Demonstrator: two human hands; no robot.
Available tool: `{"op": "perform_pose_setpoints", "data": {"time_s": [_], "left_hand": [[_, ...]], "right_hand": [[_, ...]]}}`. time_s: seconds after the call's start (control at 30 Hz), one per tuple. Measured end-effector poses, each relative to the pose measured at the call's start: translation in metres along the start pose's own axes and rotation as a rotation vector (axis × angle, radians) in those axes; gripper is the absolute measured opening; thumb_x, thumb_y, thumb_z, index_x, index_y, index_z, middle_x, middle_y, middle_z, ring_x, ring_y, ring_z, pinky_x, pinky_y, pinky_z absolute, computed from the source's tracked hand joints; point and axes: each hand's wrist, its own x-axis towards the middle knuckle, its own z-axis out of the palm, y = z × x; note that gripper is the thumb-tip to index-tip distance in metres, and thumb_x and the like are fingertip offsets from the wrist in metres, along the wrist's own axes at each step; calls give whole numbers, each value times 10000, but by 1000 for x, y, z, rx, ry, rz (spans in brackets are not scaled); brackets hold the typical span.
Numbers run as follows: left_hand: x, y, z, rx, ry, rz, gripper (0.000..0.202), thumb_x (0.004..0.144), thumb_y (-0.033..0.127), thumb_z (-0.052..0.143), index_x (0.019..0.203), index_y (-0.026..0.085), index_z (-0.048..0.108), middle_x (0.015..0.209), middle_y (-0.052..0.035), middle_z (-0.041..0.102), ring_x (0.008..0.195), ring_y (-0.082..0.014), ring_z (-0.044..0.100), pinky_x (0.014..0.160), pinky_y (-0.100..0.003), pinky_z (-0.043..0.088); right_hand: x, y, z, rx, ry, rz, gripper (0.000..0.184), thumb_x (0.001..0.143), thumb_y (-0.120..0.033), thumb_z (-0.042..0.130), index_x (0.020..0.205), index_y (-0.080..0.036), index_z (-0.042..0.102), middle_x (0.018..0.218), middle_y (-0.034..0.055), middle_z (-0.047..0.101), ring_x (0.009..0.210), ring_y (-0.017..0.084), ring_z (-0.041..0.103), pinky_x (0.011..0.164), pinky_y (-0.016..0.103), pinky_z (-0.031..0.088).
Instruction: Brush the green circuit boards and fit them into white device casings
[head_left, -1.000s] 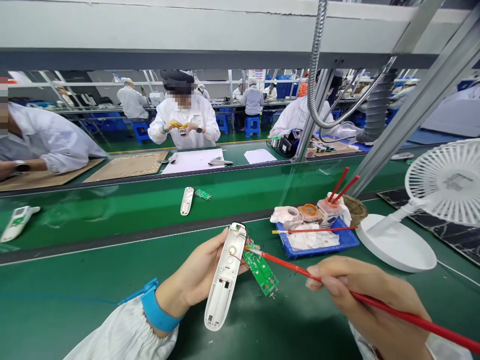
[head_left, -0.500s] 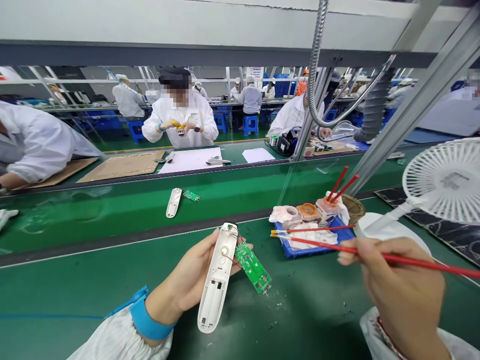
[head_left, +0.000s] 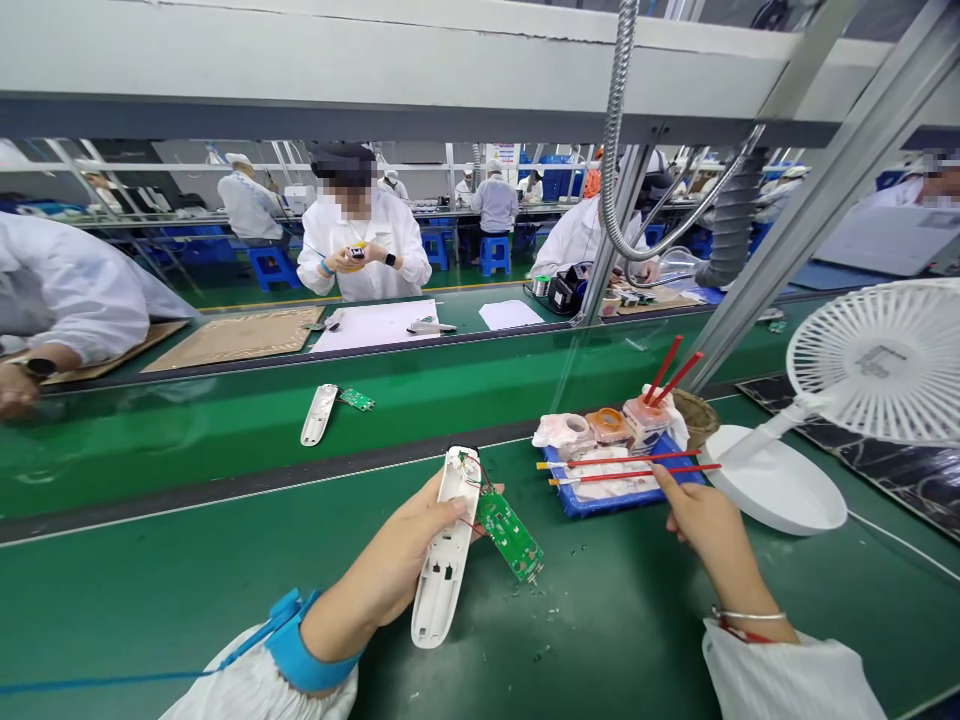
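My left hand (head_left: 409,545) grips a long white plastic casing half (head_left: 442,570), its thumb lying across the inner side. Thin red wires join the casing to a green circuit board (head_left: 510,535), which hangs off to the right. At the blue tray (head_left: 577,505), my right hand (head_left: 709,525) has its index finger stretched out against the handle of a red brush (head_left: 615,477). That brush lies across the tray, and finger and thumb look apart. A second red brush (head_left: 622,459) rests just behind it. White cloth (head_left: 604,490) lines the tray.
Behind the brushes stand small jars (head_left: 609,425), one with red sticks (head_left: 664,370) upright. A white fan (head_left: 870,370) is at right. Another casing (head_left: 319,415) with its board lies on the green belt (head_left: 450,390). Co-workers sit beyond; a metal post (head_left: 810,200) slants down at right.
My right hand has moved left and away from me, and the brush it held now lies on the tray. My left thumb has come over the casing. The casing on the belt has shifted left.
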Motion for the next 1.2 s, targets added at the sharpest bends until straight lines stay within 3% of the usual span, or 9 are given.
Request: {"op": "perform_pose_setpoints", "data": {"time_s": [0.17, 0.23, 0.37, 0.47, 0.7, 0.87, 0.93, 1.07, 1.2], "left_hand": [[3, -6, 5, 176, 37, 67, 269, 807, 335, 579, 1034, 194, 610, 880, -24, 639, 655, -127, 512, 597, -229, 373], [5, -8, 11, 205, 23, 119, 261, 798, 364, 593, 981, 180, 621, 751, -8, 611, 622, -124, 485, 563, -220, 345], [11, -11, 26, 158, -40, 173, 316, 789, 373, 605, 1038, 178, 607, 811, -22, 624, 697, -145, 516, 639, -234, 377], [12, -9, 28, 180, -56, 163, 351, 812, 369, 572, 1116, 194, 585, 889, -32, 638, 779, -174, 542, 696, -252, 393], [11, -5, 6, 580, -116, 333, 219, 821, 301, 551, 938, 169, 681, 806, -23, 619, 715, -157, 507, 674, -231, 387], [12, -10, 3, 516, -116, 288, 642, 830, 249, 534, 1417, 263, 277, 926, -26, 654, 769, -167, 569, 720, -259, 441], [14, -12, 4, 578, -60, 366, 632, 840, 250, 520, 1421, 286, 273, 939, -29, 662, 771, -172, 579, 725, -260, 443], [18, -17, 3, 768, -22, 559, 405, 852, 182, 465, 1218, 312, 578, 1069, -42, 653, 922, -192, 580, 842, -276, 412], [21, -27, 0, 938, -19, 660, 426, 843, 125, 436, 1158, 344, 621, 1149, -50, 613, 1008, -198, 560, 841, -286, 415]], "right_hand": [[-19, -15, -3, -163, 55, -106, 528, 708, -601, 544, 366, -230, 389, 365, 18, 438, 412, 184, 449, 523, 340, 366], [-47, -31, 3, -69, -59, -227, 528, 732, -644, 494, 425, -221, 418, 405, 18, 467, 453, 183, 480, 524, 327, 391], [-104, -66, 25, 585, -938, -312, 448, 799, -580, 513, 999, -186, 588, 920, 83, 667, 736, 188, 644, 686, 338, 507], [-118, -75, 37, 849, -1249, -133, 402, 866, -505, 474, 1089, -180, 558, 1020, 111, 652, 679, 159, 656, 623, 319, 524], [-104, -64, 36, 885, -1385, -117, 400, 724, -417, 704, 986, -135, 595, 873, 77, 649, 602, 144, 666, 525, 226, 514], [-107, -66, 36, 876, -1400, -84, 398, 716, -402, 707, 990, -144, 578, 770, 25, 615, 533, 147, 653, 456, 229, 508], [-109, -68, 37, 841, -1330, -136, 425, 702, -398, 718, 1019, -159, 567, 799, 26, 623, 583, 156, 664, 522, 258, 526], [-119, -75, 37, 653, -1054, -316, 416, 682, -335, 739, 1032, -171, 584, 856, 45, 667, 726, 147, 647, 699, 275, 509], [-132, -81, 35, 426, -849, -528, 240, 744, -289, 664, 960, -190, 627, 706, -15, 618, 602, 110, 556, 543, 214, 463]]}}
